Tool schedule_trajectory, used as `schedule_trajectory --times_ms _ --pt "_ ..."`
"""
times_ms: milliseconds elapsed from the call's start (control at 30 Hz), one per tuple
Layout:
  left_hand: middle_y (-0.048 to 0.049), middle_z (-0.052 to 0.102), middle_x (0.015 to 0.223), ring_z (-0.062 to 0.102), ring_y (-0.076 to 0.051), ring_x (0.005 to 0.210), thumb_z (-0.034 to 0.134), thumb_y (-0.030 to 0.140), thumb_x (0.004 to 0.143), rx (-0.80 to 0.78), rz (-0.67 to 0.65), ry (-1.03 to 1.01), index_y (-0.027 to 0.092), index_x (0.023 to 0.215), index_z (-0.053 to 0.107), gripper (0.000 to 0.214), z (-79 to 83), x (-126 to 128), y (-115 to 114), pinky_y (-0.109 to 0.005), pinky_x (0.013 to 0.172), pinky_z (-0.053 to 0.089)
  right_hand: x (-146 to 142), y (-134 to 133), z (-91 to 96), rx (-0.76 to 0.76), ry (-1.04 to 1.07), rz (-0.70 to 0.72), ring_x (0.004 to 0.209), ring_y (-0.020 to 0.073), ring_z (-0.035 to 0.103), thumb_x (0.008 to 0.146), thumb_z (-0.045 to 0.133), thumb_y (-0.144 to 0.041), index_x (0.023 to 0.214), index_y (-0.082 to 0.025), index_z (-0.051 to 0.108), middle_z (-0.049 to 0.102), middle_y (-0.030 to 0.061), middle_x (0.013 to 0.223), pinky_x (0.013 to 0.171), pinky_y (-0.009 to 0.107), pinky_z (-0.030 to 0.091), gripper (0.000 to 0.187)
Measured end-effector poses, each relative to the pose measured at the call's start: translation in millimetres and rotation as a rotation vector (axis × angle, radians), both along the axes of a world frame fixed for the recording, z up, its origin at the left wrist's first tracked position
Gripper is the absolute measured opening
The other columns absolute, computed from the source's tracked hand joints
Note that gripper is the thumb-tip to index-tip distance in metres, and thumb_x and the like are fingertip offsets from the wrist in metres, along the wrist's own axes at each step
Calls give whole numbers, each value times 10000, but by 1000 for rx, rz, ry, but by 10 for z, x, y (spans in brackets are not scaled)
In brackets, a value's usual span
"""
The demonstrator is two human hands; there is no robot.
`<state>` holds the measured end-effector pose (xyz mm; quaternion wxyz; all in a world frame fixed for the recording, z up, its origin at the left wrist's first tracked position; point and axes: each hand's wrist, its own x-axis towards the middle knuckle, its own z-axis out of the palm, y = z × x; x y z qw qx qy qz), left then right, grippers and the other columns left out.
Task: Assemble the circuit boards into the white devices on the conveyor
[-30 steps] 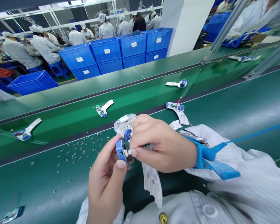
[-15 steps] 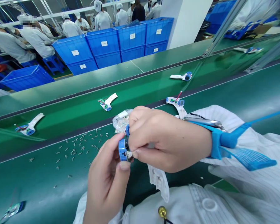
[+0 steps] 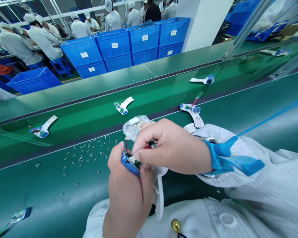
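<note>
Blue plastic housing [image 3: 129, 164] in my grip, short red wire [image 3: 147, 147] right by it. Dark green bench belt [image 3: 248, 127] underneath, white handles [image 3: 123, 107] with blue heads lying on it. My sleeve [image 3: 270, 168] white with thin grey pinstripes, wrist strap [image 3: 220, 155] bright blue. Crates [image 3: 114, 48] behind also blue, white labels. Co-workers [image 3: 113, 20] in white smocks, white caps.
</note>
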<state>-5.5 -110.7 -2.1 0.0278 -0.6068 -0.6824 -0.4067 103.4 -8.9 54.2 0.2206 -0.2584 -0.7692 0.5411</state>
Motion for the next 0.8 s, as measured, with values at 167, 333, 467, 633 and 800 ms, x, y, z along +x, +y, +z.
schedule_trajectory --times_ms 167,333,467,633,800 --pt "-159 549 1039 640 -236 669 417 346 867 -149 195 13 154 1320 228 527 0 98 -16 -345 518 482 -41 -134 -108 210 85 -176 668 93 541 715 610 -36 586 -159 672 645 -46 595 670 228 426 188" --pt "-174 619 1003 684 -283 726 450 275 831 -181 221 99 147 1299 230 533 -5 112 -25 -367 552 513 -1 -245 -173 325 96 -207 679 118 499 754 553 -47 629 -168 673 616 -27 589 722 285 410 212" --pt "-143 651 917 682 -269 639 447 241 815 -211 214 174 164 1267 258 495 -5 81 -50 -340 492 499 23 -294 -191 333 100 -214 708 137 509 756 535 -39 595 -162 636 583 2 594 693 289 415 226" --pt "-117 657 795 665 -269 552 438 198 793 -210 156 243 141 1237 279 475 20 61 -123 -324 436 477 47 -356 -203 271 138 -212 703 132 523 758 527 -28 583 -162 602 574 11 607 659 268 433 232" --pt "-181 660 971 697 -284 670 427 204 815 -220 75 230 147 1254 263 472 60 70 -150 -348 491 506 90 -388 -184 234 139 -198 739 124 555 757 520 -30 559 -168 559 572 5 624 700 248 456 244"
